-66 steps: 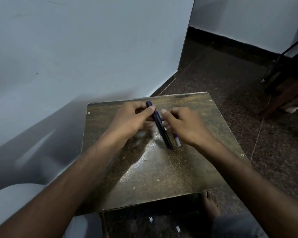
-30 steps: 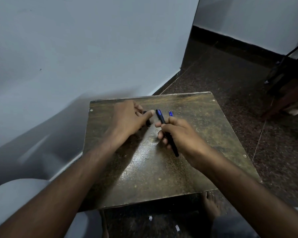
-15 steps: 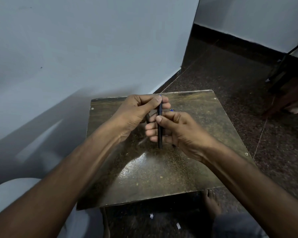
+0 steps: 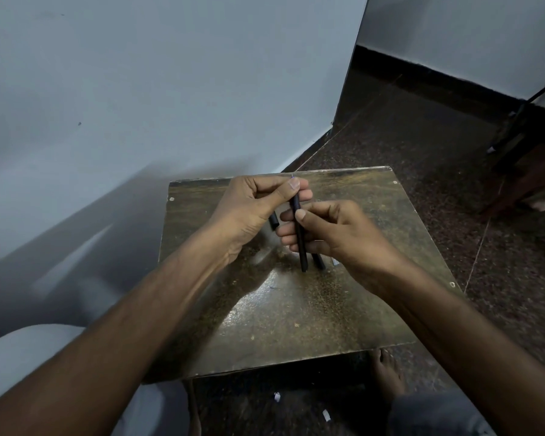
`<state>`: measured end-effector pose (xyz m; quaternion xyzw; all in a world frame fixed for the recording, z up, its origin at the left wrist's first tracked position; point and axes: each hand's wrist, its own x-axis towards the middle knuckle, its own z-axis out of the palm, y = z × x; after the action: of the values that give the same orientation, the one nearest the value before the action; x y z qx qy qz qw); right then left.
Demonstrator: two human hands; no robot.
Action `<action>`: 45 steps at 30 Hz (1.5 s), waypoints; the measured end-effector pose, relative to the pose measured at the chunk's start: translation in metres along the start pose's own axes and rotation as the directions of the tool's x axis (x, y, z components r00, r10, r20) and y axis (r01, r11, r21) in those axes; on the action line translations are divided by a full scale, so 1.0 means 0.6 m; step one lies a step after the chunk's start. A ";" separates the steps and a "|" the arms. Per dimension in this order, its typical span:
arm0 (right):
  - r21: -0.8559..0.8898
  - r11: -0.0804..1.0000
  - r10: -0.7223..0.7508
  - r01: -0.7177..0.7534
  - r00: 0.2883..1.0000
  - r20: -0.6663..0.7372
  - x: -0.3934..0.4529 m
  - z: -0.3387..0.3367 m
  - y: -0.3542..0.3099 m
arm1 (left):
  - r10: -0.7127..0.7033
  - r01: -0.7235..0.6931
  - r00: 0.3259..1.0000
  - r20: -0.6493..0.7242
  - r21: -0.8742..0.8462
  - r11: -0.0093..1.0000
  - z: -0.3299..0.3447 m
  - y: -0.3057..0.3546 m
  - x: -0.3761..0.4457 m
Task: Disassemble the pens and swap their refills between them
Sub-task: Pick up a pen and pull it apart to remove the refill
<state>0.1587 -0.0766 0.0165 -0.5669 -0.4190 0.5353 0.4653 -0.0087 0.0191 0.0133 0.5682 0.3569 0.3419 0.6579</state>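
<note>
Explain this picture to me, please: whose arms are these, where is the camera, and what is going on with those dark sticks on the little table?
No machine here: the arms belong to a person wearing a camera on the head, so you look down as they do. Both hands work above a small worn table. The right hand grips a dark pen barrel, held nearly upright. The left hand pinches its top end between thumb and finger, perhaps to take it apart. Under the right hand lies another dark pen part; a short dark piece shows below the left hand. A bare foot shows beneath the table.
</note>
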 end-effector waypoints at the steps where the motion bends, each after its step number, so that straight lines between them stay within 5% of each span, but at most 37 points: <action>1: -0.003 1.000 0.004 -0.004 1.000 -0.026 0.001 -0.002 0.002 | -0.008 0.008 1.000 0.007 0.000 1.000 -0.001 0.000 -0.001; 4: -0.026 0.999 0.024 -0.027 0.993 -0.117 0.007 -0.002 0.006 | 0.000 0.000 1.000 0.012 0.008 1.000 -0.003 0.000 -0.002; 9: -0.005 0.995 0.097 -0.097 0.995 0.030 0.010 -0.007 0.006 | -0.009 0.008 1.000 -0.014 -0.010 1.000 -0.003 0.000 0.001; 15: -0.042 0.995 0.084 -0.087 0.994 -0.074 0.013 -0.006 0.012 | -0.006 0.006 1.000 -0.027 0.018 1.000 -0.004 -0.001 0.000; 19: 0.033 0.994 0.106 -0.107 0.994 0.024 0.008 -0.002 0.007 | -0.028 0.027 0.999 -0.040 -0.015 1.000 -0.003 -0.002 -0.002; 23: -0.028 0.997 0.075 -0.078 0.994 -0.080 0.008 0.000 0.007 | -0.023 0.023 1.000 -0.021 -0.007 1.000 0.000 0.001 -0.003; 29: 0.183 0.977 0.104 -0.114 0.992 0.066 0.002 0.005 0.000 | -0.062 0.061 0.998 -0.031 -0.041 0.997 -0.002 0.001 -0.004; 37: -0.005 1.000 0.021 -0.021 0.994 -0.106 0.001 0.011 0.012 | 0.001 0.031 0.976 -0.219 0.145 0.989 0.008 -0.006 -0.003; 45: 0.015 1.000 0.022 -0.020 0.992 -0.125 0.003 -0.007 0.009 | 0.010 -0.006 1.000 -0.028 0.156 0.988 0.008 0.001 -0.011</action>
<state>0.1630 -0.0761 0.0109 -0.6004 -0.3792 0.5067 0.4888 -0.0079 0.0111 0.0148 0.6145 0.3896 0.3236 0.6049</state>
